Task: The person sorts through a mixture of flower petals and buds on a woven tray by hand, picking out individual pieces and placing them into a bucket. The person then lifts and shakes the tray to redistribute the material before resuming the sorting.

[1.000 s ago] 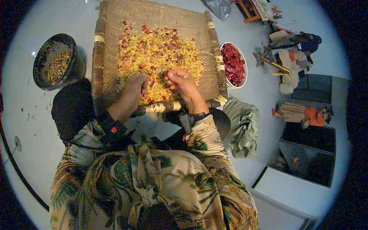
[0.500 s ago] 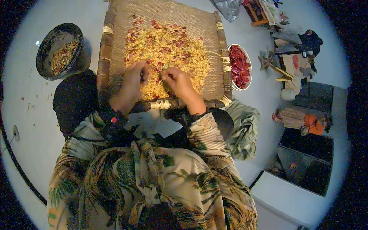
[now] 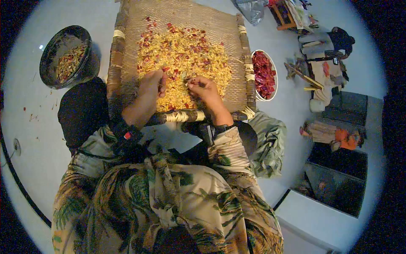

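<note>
A woven tray (image 3: 237,42) with a dark wooden frame lies in front of me, spread with yellow bits and red pieces (image 3: 190,48). Over the left part of this layer is my left hand (image 3: 153,86), its fingers curled together near a red piece; what they hold, if anything, is too small to name. My right hand (image 3: 205,90) is over the middle near part, thumb and forefinger pinched on something small that I cannot make out.
A black bucket (image 3: 86,63) with plant scraps stands at the left. Right of the tray is a white bucket (image 3: 275,84) of dark red pieces. A grey-green cloth (image 3: 270,144) lies nearer me. Two people (image 3: 341,41) are at the far right, one in orange (image 3: 347,139).
My right hand has moved slightly right, its fingers now pinched a little farther from my left hand. My left hand has barely moved. The person at the upper right has shifted slightly.
</note>
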A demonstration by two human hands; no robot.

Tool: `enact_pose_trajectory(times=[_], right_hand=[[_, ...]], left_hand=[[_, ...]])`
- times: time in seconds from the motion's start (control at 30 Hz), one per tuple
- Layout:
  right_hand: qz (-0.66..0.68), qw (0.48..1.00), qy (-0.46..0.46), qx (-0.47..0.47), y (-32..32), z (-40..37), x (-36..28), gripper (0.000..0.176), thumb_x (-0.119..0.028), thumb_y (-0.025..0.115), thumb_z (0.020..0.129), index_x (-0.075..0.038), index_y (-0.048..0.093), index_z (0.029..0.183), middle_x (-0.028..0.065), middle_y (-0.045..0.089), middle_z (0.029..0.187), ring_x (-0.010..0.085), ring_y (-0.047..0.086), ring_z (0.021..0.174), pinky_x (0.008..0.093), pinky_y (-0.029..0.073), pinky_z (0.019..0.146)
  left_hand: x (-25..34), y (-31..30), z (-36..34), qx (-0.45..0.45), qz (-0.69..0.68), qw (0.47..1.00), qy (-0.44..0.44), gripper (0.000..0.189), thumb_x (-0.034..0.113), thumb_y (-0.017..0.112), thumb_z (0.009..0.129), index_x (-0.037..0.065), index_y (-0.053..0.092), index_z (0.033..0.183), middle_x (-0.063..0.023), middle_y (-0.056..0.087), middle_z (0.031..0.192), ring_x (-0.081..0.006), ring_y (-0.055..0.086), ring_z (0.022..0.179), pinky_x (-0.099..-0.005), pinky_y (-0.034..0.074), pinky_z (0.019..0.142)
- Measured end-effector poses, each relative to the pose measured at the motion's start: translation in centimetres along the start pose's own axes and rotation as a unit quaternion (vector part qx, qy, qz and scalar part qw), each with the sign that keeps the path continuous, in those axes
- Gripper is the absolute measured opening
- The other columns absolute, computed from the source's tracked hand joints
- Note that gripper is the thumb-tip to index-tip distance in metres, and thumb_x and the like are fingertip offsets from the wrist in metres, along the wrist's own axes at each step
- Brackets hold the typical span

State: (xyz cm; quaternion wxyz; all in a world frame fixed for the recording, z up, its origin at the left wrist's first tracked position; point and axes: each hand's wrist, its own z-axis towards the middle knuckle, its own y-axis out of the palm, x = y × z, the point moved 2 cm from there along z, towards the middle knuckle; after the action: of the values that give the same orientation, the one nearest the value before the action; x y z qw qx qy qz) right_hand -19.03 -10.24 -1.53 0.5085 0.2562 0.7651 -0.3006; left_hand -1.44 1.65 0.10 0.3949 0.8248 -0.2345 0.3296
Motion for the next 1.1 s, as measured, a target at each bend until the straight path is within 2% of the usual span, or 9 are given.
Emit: enact_pose_trajectory(times=[0.17, 0.27, 0.5, 0.57, 0.67, 0.7, 0.87, 0.97, 1.1], right_hand=[[0.088, 0.994, 0.042, 0.042, 0.4, -0.9, -2.0, 0.013, -0.016, 0.063, 0.084, -0.004, 0.063, 0.089, -0.0020, 0.060, 0.074, 0.0068, 0.053, 0.066, 0.0213, 0.043, 0.059], [0.136, 0.988, 0.075, 0.025, 0.9, -1.7, -3.8, 0.015, -0.016, 0.059, 0.086, -0.003, 0.063, 0.092, -0.0011, 0.061, 0.075, 0.0069, 0.053, 0.067, 0.0215, 0.043, 0.059], [-0.018, 0.999, -0.046, -0.021, 4.2, -3.3, -7.9, 0.025, -0.021, 0.061, 0.086, -0.003, 0.065, 0.101, 0.0012, 0.062, 0.073, 0.0082, 0.054, 0.062, 0.0229, 0.045, 0.056], [-0.084, 0.993, -0.069, 0.036, 3.4, -2.8, -7.5, 0.025, -0.024, 0.062, 0.083, -0.004, 0.066, 0.099, 0.0086, 0.065, 0.077, 0.0164, 0.060, 0.065, 0.0283, 0.048, 0.061], [-0.222, 0.961, -0.123, 0.108, -0.2, 0.1, -4.4, 0.024, -0.022, 0.062, 0.081, -0.004, 0.066, 0.096, 0.0170, 0.066, 0.088, 0.0272, 0.064, 0.077, 0.0349, 0.050, 0.070], [-0.235, 0.964, -0.064, 0.108, -1.4, 0.6, -4.1, 0.022, -0.017, 0.062, 0.083, 0.000, 0.064, 0.096, 0.0084, 0.066, 0.087, 0.0154, 0.060, 0.079, 0.0289, 0.047, 0.073], [-0.370, 0.894, -0.021, 0.254, -5.6, 4.1, -1.2, 0.028, -0.013, 0.062, 0.082, -0.003, 0.060, 0.108, 0.0107, 0.066, 0.088, 0.0179, 0.062, 0.080, 0.0302, 0.048, 0.072], [-0.341, 0.911, -0.124, 0.196, -5.5, 6.7, 1.7, 0.033, -0.018, 0.063, 0.078, -0.003, 0.059, 0.106, 0.0175, 0.065, 0.093, 0.0335, 0.062, 0.088, 0.0404, 0.048, 0.078], [-0.228, 0.960, -0.040, 0.158, -3.3, 5.6, -0.2, 0.022, -0.017, 0.065, 0.077, -0.003, 0.064, 0.094, 0.0142, 0.067, 0.089, 0.0266, 0.064, 0.080, 0.0346, 0.050, 0.075]], left_hand=[[-1.4, 0.0, 0.6, 0.010, -0.065, 0.998, -0.008, 0.023, 0.028, 0.046, 0.090, 0.010, 0.051, 0.077, 0.0016, 0.047, 0.059, -0.0063, 0.041, 0.045, -0.0214, 0.031, 0.040], [-1.0, -0.5, 0.4, -0.066, 0.056, 0.996, -0.002, 0.028, 0.034, 0.046, 0.091, 0.010, 0.052, 0.079, 0.0015, 0.048, 0.061, -0.0073, 0.043, 0.048, -0.0220, 0.034, 0.040], [0.5, 1.7, -1.6, -0.010, 0.018, 0.994, -0.109, 0.036, 0.044, 0.047, 0.089, 0.009, 0.054, 0.082, 0.0008, 0.050, 0.063, -0.0096, 0.046, 0.049, -0.0225, 0.036, 0.041], [0.9, 2.0, -2.0, 0.021, -0.008, 0.991, -0.135, 0.036, 0.044, 0.047, 0.090, 0.010, 0.055, 0.082, 0.0008, 0.050, 0.064, -0.0096, 0.045, 0.049, -0.0225, 0.036, 0.041], [-0.3, 0.7, -0.8, -0.051, -0.035, 0.992, -0.107, 0.034, 0.041, 0.047, 0.090, 0.009, 0.055, 0.081, 0.0011, 0.049, 0.064, -0.0093, 0.044, 0.049, -0.0223, 0.034, 0.039], [-0.5, 0.4, -0.7, -0.059, -0.042, 0.993, -0.094, 0.033, 0.040, 0.048, 0.090, 0.009, 0.055, 0.081, 0.0012, 0.049, 0.063, -0.0090, 0.044, 0.048, -0.0223, 0.034, 0.039], [0.4, 1.0, -1.3, 0.022, -0.026, 0.995, -0.098, 0.026, 0.032, 0.050, 0.090, 0.009, 0.055, 0.079, 0.0018, 0.046, 0.060, -0.0076, 0.042, 0.047, -0.0220, 0.032, 0.038], [0.9, 1.0, -1.6, 0.006, -0.024, 0.998, -0.062, 0.024, 0.030, 0.049, 0.090, 0.009, 0.055, 0.080, 0.0018, 0.047, 0.061, -0.0079, 0.042, 0.047, -0.0222, 0.032, 0.038], [0.9, 0.5, -1.1, 0.031, 0.059, 0.995, 0.076, 0.024, 0.030, 0.049, 0.090, 0.009, 0.055, 0.081, 0.0016, 0.048, 0.063, -0.0081, 0.043, 0.048, -0.0229, 0.034, 0.039]])
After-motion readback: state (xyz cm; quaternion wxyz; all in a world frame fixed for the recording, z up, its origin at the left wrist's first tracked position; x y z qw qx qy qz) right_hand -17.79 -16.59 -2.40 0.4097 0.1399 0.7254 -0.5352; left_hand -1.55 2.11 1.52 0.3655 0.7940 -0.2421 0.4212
